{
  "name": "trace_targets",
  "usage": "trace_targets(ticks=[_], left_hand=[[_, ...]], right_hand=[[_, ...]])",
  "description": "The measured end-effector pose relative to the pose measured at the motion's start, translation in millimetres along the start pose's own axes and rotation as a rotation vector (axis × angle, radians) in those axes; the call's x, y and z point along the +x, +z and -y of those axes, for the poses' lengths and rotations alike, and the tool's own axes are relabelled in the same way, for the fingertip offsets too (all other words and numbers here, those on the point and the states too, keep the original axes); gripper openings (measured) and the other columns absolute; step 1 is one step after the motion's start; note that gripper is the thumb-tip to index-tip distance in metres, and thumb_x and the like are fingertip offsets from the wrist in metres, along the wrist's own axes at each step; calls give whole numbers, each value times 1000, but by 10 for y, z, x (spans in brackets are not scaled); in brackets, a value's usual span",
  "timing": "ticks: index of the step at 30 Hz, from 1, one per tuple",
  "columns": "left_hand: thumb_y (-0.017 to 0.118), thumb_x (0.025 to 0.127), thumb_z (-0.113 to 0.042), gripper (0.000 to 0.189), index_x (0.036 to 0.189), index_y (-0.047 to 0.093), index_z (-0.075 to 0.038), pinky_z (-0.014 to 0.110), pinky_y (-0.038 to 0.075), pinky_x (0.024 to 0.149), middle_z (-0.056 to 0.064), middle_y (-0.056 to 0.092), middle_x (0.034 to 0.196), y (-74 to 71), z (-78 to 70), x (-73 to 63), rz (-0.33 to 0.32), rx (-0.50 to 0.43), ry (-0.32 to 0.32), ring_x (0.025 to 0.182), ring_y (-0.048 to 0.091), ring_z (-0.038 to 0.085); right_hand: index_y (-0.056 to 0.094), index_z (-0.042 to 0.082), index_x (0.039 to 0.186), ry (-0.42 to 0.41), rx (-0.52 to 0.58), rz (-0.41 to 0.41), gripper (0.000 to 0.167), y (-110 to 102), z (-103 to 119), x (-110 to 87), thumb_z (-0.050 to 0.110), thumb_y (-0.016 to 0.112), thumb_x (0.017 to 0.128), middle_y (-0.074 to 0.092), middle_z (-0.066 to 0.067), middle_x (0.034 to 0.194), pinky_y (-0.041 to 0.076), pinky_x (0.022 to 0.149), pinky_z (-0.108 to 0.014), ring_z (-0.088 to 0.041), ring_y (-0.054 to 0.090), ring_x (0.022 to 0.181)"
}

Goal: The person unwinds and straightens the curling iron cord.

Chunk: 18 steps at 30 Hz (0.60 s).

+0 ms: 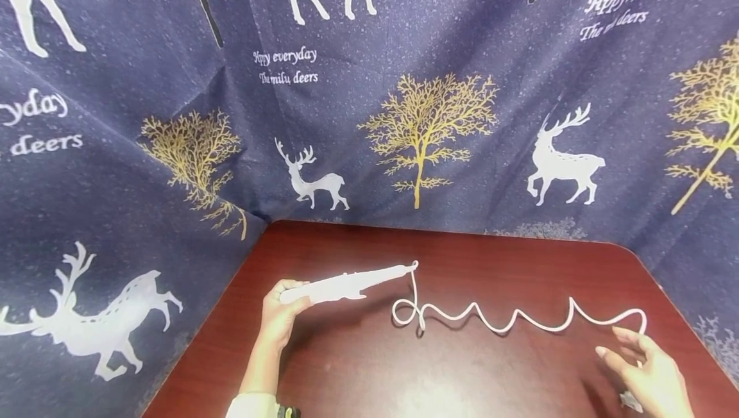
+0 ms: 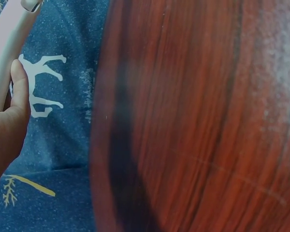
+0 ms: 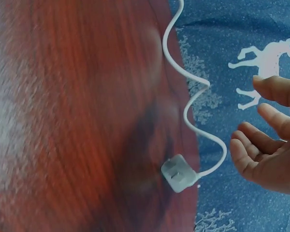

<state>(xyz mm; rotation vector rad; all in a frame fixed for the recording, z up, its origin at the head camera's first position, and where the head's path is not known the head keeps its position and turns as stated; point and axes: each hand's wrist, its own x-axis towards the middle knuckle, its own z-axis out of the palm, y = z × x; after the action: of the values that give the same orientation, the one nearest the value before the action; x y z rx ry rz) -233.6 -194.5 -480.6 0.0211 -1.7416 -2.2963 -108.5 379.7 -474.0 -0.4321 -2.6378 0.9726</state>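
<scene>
In the head view my left hand (image 1: pixel 283 315) grips one end of a white curling iron (image 1: pixel 340 284) above the left part of the table. A short lever juts from its underside. The left wrist view shows the thumb along the white body (image 2: pixel 6 53). From the iron's far, tapered tip a wavy white cord (image 1: pixel 496 328) runs right. My right hand (image 1: pixel 655 373) is beside the cord's other end, fingers loosely bent and apart. In the right wrist view that hand (image 3: pixel 273 140) holds nothing, and the plug (image 3: pixel 179 173) is left of its fingertips.
A dark red wood-grain table (image 1: pixel 462 367) lies below both hands. Blue cloth (image 1: pixel 369 40) printed with white deer and yellow trees hangs behind it and at the sides. The cord makes a loop near the table's middle.
</scene>
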Motion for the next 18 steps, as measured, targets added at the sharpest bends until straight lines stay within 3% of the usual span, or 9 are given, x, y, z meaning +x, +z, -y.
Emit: trace_targets(ticks=[1,3,5,8,12,18], left_hand=[[65,61,24,33,86,51,8,27,52,64,8,66,84,-1,3,8,-2,2,-1,78,62,19],[65,61,24,33,86,51,7,28,53,63,9,65,85,-8,13,24,-12,1,-13,78,62,20],[64,62,24,32,86,51,6,29,53,64,9,65,86,-21,31,37,-27,-1,-37,78,61,20],[64,63,25,32,86,50,7,31,54,65,10,64,87,-43,60,49,-36,-17,-67,79,62,20],[65,63,24,33,87,49,8,32,54,65,10,64,87,-62,97,61,-31,-27,-77,79,62,20],[67,63,23,33,87,51,6,31,54,65,9,63,86,-82,148,99,-30,7,-89,77,61,20]], right_hand=[[54,-2,121,10,-4,-5,61,-2,-6,0,39,73,79,64,8,98,35,64,-20,24,36,72],[52,-3,122,49,-20,-5,63,-4,0,1,40,71,79,66,-1,105,39,72,-29,10,54,79],[49,-4,123,103,-49,11,66,-14,10,9,41,70,80,59,-26,113,39,76,-43,-16,63,89],[45,-7,124,171,-80,48,68,-45,7,22,41,68,82,51,-35,115,36,79,-55,-51,49,104],[44,-8,123,230,-105,93,70,-84,-46,30,42,69,80,54,-34,111,35,80,-55,-51,48,105],[38,-11,128,307,-45,250,88,-28,-231,36,48,74,73,51,-36,115,41,79,-54,-50,47,107]])
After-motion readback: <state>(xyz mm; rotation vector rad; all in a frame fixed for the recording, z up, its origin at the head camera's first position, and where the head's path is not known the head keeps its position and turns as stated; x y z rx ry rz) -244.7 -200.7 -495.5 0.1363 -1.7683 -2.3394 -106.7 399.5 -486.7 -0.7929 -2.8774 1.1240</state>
